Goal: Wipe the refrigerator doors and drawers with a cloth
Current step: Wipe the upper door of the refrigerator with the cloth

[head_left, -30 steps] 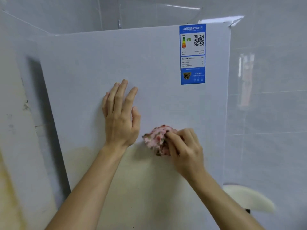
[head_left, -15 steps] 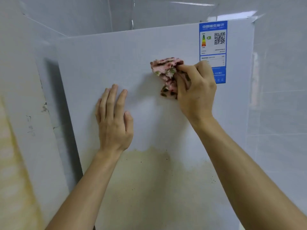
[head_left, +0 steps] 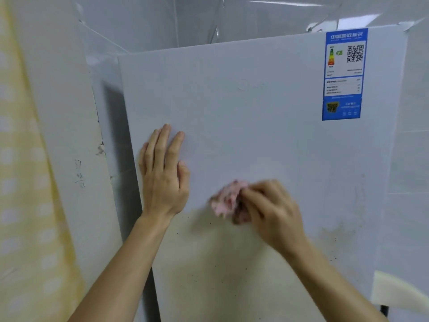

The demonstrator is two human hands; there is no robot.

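Up and to the right of my fingers, a blue energy label (head_left: 344, 75) sits on the refrigerator door (head_left: 255, 140). I can make out its QR code, a coloured efficiency scale and a "2"; the Chinese print is too blurred to read.

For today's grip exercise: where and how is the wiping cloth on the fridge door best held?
Grip the bunched back of the cloth, coming from the right as the right hand does. It is wadded against the upright door, leaving only its outward side free to pinch.

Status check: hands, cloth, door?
Left hand flat on fridge door, open. Right hand bunched on pink cloth, mid-door. Yellowish stain below. Nothing in the way.
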